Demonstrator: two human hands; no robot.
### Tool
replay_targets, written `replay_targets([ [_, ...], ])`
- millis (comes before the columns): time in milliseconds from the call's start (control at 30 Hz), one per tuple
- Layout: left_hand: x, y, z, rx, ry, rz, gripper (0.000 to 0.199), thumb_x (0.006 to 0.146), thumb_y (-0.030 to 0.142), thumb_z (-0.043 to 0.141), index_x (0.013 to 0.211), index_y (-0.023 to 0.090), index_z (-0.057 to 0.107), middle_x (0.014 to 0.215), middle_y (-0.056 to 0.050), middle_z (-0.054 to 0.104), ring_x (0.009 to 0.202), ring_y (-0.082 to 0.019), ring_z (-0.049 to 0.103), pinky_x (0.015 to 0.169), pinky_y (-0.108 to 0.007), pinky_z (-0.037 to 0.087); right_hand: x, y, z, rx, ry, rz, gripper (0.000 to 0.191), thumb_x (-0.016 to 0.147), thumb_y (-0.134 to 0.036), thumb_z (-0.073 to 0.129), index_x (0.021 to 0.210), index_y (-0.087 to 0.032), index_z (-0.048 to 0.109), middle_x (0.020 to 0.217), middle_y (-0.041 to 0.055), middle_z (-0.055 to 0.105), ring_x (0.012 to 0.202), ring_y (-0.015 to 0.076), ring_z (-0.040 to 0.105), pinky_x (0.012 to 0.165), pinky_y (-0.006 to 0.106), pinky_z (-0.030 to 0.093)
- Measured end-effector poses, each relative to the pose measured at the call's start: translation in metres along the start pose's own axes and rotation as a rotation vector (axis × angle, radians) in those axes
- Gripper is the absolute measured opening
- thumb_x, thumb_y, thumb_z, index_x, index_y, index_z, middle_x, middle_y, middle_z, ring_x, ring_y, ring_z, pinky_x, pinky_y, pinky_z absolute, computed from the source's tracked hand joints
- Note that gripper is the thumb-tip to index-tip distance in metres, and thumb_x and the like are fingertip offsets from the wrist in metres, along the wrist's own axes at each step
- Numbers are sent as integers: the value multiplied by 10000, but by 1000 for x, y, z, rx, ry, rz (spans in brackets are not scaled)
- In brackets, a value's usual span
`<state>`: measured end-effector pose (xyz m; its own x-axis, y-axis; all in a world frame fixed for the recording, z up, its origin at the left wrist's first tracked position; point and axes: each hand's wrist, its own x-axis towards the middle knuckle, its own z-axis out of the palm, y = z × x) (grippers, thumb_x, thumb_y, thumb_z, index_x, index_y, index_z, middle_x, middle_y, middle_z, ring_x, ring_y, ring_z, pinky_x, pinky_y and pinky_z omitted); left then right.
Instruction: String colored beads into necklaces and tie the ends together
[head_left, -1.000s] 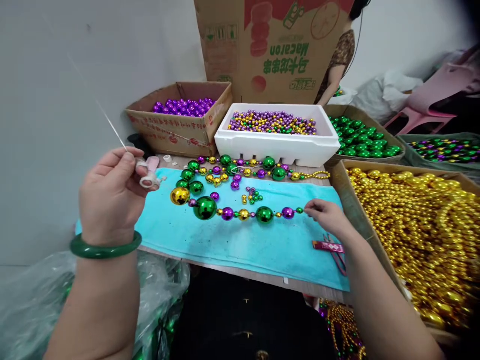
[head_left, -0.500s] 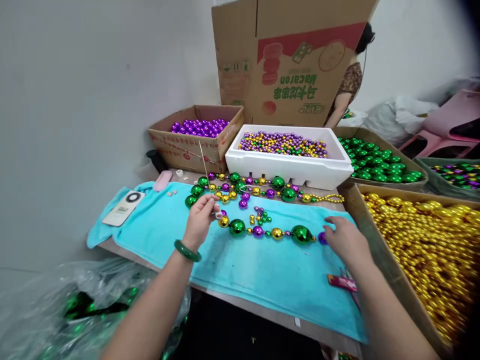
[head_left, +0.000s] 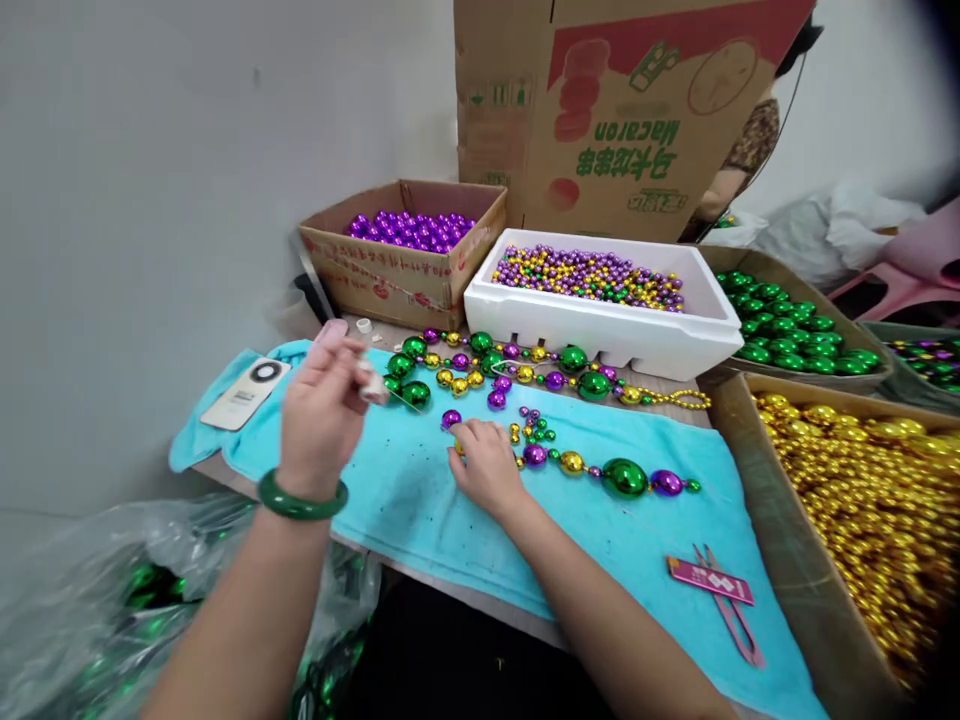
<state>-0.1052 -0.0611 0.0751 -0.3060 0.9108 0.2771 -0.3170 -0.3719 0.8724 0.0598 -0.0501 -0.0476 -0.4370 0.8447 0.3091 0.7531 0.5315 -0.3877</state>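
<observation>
Through the head camera I had the white foam box [head_left: 600,335] as my landmark, and the bead strand [head_left: 572,463] lay on the turquoise towel [head_left: 450,545] on its near side. My left hand [head_left: 322,410], off to the left of the box and nearer to me, was closed on a small white piece [head_left: 373,386], too blurred to name more closely. A thin line [head_left: 409,402] slanted from there toward my right hand [head_left: 489,468], which sat low in front of the box's left end with its fingers bent over the strand's left part. I could not tell whether those fingers pinched anything, since they hid what was under them. A loose-looking purple bead [head_left: 451,419] was just beside the fingertips. I judged the thin line the weak point: a sharp pull from the left could have snapped it or dragged the strand askew, and it could have snagged on the nearby beads. The round beads could have rolled if nudged, and the small loose beads [head_left: 538,432], between strand and box, could have been scattered by a sweep of the right hand. The strand's long axis ran left to right, roughly along the box's front, its small green end bead [head_left: 694,487] pointing right and slightly toward me.
</observation>
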Motion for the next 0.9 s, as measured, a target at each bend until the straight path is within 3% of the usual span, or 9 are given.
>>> replay_targets([
  [133,25,38,-17,25,137,300,84,845,127,511,813,167,578,559,50,477,487,-77,449,478,-221,431,-2,7,4,-104,-69,44,276,859,-266,489,1107,-192,583,1074,117,607,1011,270,509,964,467,301],
  [267,33,47,-19,14,170,412,121,870,120,457,821,160,561,563,54,478,476,-71,433,449,-203,398,-1,6,4,-126,-143,43,356,816,-276,568,1157,-174,573,1143,142,594,1096,301,473,1012,547,227],
  [333,26,36,-14,55,122,311,86,848,143,505,818,154,584,561,38,519,488,-85,474,447,-211,412,-2,3,-3,-13,-113,37,393,794,-307,601,1165,-178,579,1214,140,567,1137,307,456,1006,552,250],
  [400,12,14,-4,115,6,77,48,809,194,583,812,157,613,628,0,601,564,-118,561,498,-237,458,-6,2,-15,221,38,75,312,812,-300,569,1101,-192,620,1194,117,587,1109,271,491,963,491,342],
  [500,-11,-27,16,232,-204,-230,90,777,250,633,814,174,663,929,-67,682,880,-174,625,689,-274,497,-10,6,-39,742,240,263,203,825,-270,521,949,-202,667,946,65,666,828,178,591,734,337,473],
  [567,-22,-50,29,297,-320,-281,103,785,256,617,797,183,690,1108,-73,647,1070,-193,564,814,-291,473,-12,12,-54,1116,200,375,218,778,-278,577,966,-211,663,877,33,671,662,132,579,564,263,454],
  [667,-27,-71,46,318,-449,-291,133,800,258,594,817,197,711,1148,-64,628,1170,-203,499,960,-337,400,-16,21,-68,1488,78,451,269,678,-280,680,935,-200,668,842,23,680,584,102,567,451,205,394],
  [767,-28,-78,60,337,-530,-282,141,804,256,590,817,208,722,1104,-57,636,1183,-204,488,1020,-357,348,-25,26,-73,1574,119,544,177,631,-275,728,762,-174,663,688,13,668,530,92,552,423,185,376],
  [900,-35,-81,72,360,-651,-301,137,795,234,596,784,204,730,1120,-64,619,1178,-212,497,1031,-358,345,-43,31,-73,1571,216,608,196,621,-254,746,790,-183,675,671,10,664,542,98,555,436,192,390],
])
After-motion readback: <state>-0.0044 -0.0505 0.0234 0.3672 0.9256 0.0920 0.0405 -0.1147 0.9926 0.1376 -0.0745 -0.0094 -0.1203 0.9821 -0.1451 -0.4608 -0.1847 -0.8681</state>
